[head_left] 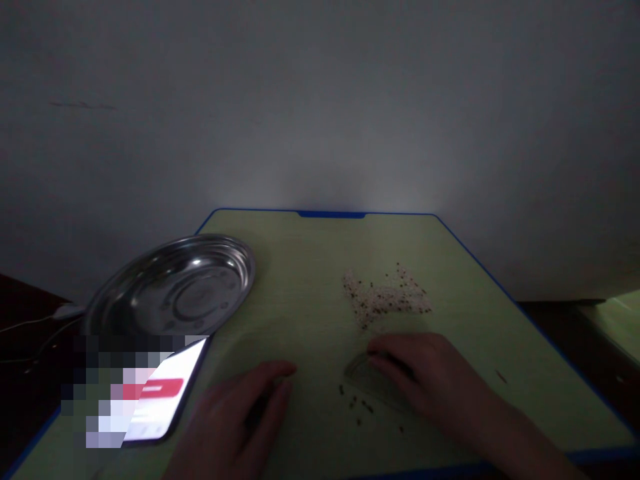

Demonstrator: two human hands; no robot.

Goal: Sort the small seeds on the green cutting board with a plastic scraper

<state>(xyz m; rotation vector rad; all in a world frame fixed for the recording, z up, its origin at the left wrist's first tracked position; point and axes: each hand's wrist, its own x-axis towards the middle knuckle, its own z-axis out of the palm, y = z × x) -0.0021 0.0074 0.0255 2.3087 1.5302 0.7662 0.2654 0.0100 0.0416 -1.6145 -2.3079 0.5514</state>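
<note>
A small heap of pale grains mixed with dark seeds (385, 295) lies on the green table top (300, 287). Just in front of it my right hand (425, 377) lies palm down, its fingers on a small clear curved object (365, 377) that I cannot make out well. A few loose dark seeds (356, 400) are scattered below those fingers. My left hand (240, 417) rests on the table to the left, fingers loosely curled, nothing visible in it.
A round steel plate (175, 293) hangs over the table's left edge. A lit phone (160, 393) lies in front of it. The table has a blue rim (330, 214) and meets a pale wall. A white cable (35, 323) runs at far left.
</note>
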